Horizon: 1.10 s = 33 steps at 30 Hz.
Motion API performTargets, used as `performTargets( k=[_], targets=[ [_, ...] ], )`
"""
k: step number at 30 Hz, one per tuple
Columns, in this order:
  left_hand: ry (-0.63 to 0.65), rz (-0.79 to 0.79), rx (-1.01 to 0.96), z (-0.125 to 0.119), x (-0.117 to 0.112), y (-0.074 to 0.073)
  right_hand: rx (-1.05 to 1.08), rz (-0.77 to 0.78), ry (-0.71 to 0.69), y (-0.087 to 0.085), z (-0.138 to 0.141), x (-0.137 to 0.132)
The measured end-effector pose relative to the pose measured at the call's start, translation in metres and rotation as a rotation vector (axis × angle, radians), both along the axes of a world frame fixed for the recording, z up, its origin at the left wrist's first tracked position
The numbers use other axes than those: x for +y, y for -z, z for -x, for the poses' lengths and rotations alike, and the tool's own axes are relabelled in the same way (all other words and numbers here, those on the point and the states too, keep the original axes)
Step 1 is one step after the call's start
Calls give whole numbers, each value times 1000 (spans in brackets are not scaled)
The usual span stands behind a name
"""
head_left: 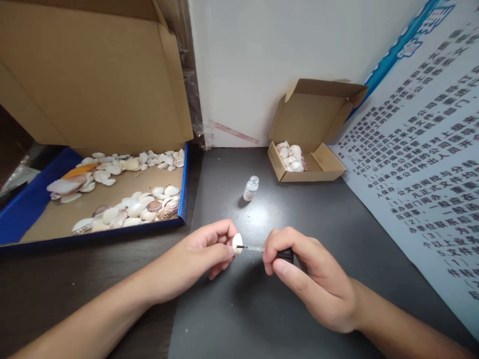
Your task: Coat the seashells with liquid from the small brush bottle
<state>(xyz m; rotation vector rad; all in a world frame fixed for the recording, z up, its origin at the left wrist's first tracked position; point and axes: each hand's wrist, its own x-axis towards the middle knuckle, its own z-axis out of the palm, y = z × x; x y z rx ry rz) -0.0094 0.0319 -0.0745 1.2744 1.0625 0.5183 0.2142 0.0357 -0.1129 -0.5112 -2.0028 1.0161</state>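
My left hand (pixel 204 252) pinches a small white seashell (pixel 238 241) between thumb and fingers, its face turned to the right. In my right hand (pixel 305 274) is a brush (pixel 255 248) with a black cap-like handle and a thin clear stem. The brush's dark tip touches the shell, or lies just in front of it; I cannot tell which. Beyond my hands a small clear glass bottle (pixel 250 189) with a printed label stands upright and uncapped. Most of the black handle is hidden by my right fingers.
A large blue-sided cardboard box (pixel 112 185) at left holds many shells in rows. A small open cardboard box (pixel 318 175) with white shells stands at the back right. A white panel (pixel 239 75) rises behind, and a printed poster (pixel 422 164) slopes along the right.
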Motion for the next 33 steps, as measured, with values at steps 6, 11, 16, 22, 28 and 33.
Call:
performTargets(
  k=[6,11,16,22,28,33],
  targets=[
    [-3,5,12,-1,0,-1,-78,-24,125,2,1,2],
    [5,1,16,-1,-1,-2,-1,-44,-6,1,0,0],
    [2,9,10,-1,0,-2,-102,-33,138,1,1,1],
    [17,-13,83,-2,-2,-3,-14,-24,1,0,1,1],
    [26,-11,129,-1,-4,-3,-65,21,130,2,1,2],
    [29,-36,113,-2,-5,-3,-27,-6,20,1,0,1]
  ],
)
